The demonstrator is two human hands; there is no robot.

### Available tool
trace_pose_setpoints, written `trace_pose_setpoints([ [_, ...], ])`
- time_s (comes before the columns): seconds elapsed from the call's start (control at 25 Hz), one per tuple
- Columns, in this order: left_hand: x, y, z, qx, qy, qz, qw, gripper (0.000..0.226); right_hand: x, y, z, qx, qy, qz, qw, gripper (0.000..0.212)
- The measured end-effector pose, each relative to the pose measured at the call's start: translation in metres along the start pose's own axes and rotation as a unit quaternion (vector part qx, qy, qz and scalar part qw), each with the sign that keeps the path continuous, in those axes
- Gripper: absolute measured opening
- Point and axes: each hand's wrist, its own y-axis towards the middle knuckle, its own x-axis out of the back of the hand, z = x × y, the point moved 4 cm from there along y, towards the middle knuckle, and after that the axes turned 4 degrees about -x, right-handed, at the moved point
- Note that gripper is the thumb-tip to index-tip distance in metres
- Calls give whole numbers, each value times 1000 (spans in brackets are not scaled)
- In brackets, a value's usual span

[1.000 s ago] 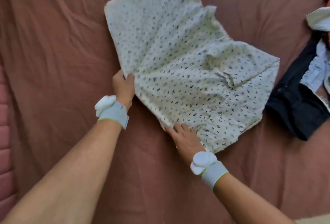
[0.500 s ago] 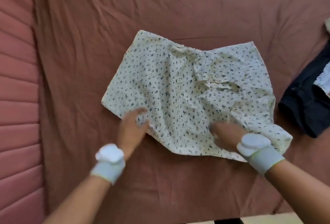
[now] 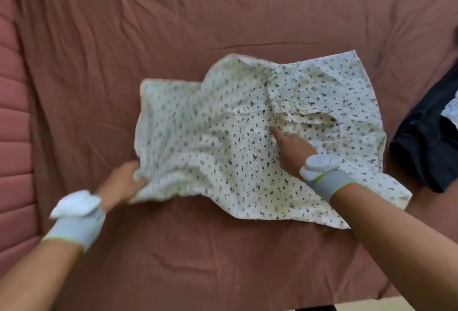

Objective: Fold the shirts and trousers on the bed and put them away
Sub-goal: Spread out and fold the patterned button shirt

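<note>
Our left hand (image 3: 119,184) grips shirt (image 3: 223,137) corner; right hand (image 3: 290,144) presses flat, fingers straight. Dark trousers (image 3: 426,147) just beside, on bed (image 3: 124,38).

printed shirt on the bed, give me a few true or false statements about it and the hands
1. The printed shirt lies on a brown bedsheet. True.
2. The left hand rests on the sheet, clear of the shirt. False: it grips the shirt's near left corner.
3. The right hand lies with fingers extended on top of the shirt. True.
4. The shirt is a neat, flat, folded rectangle. False: it is wrinkled and uneven, with loose flaps.
5. A dark garment lies to the right of the shirt. True.
6. Both wrists are bare. False: each wears a grey band with a white device.
</note>
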Motion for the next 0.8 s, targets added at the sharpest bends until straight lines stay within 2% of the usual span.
trace_pose_setpoints([
  [0.08, -17, -50, 38, 71, 34, 147, 986, 29, 1, -3, 2, 28, 6, 15, 999, 65],
  [0.12, -14, -62, 44, 88, 33, 173, 980, 38, 8, 0, 1, 28, 20, -12, 999, 57],
  [0.16, -4, -62, 40, 89, 20, 132, 987, 52, 18, 4, -4, 12, 50, -55, 997, 50],
  [0.2, 12, -51, 27, 70, 16, 31, 997, 64, 29, 9, -11, -13, 83, -103, 991, 47],
  [0.24, 31, -37, 3, 30, 22, -78, 996, 74, 41, 14, -17, -38, 117, -141, 982, 53],
  [0.28, 47, -22, -27, -21, 29, -155, 987, 82, 49, 22, -22, -59, 138, -158, 976, 63],
  [0.32, 58, -4, -59, -73, 31, -186, 979, 88, 56, 30, -23, -74, 137, -162, 975, 74],
  [0.36, 61, 14, -85, -100, 50, -177, 978, 90, 59, 36, -24, -86, 111, -151, 979, 81],
  [0.4, 58, 31, -100, -103, 75, -155, 980, 85, 58, 42, -23, -94, 86, -132, 983, 77],
  [0.48, 55, 53, -116, -87, 142, -143, 976, 53, 62, 46, -21, -106, 91, -125, 982, 50],
  [0.56, 76, 61, -122, -85, 151, -244, 954, 27, 85, 53, -23, -134, 219, -191, 947, 43],
  [0.6, 98, 66, -124, -86, 115, -319, 937, 28, 106, 58, -25, -136, 284, -248, 916, 41],
  [0.68, 154, 70, -131, -123, -11, -449, 885, 34, 158, 66, -10, -62, 342, -357, 867, 47],
  [0.72, 175, 70, -132, -165, -70, -481, 858, 36, 175, 69, 4, 6, 344, -377, 860, 59],
  [0.76, 184, 69, -131, -192, -94, -488, 846, 42, 183, 71, 17, 61, 327, -373, 866, 74],
  [0.8, 177, 67, -126, -190, -93, -467, 858, 53, 177, 72, 27, 86, 301, -349, 883, 86],
])
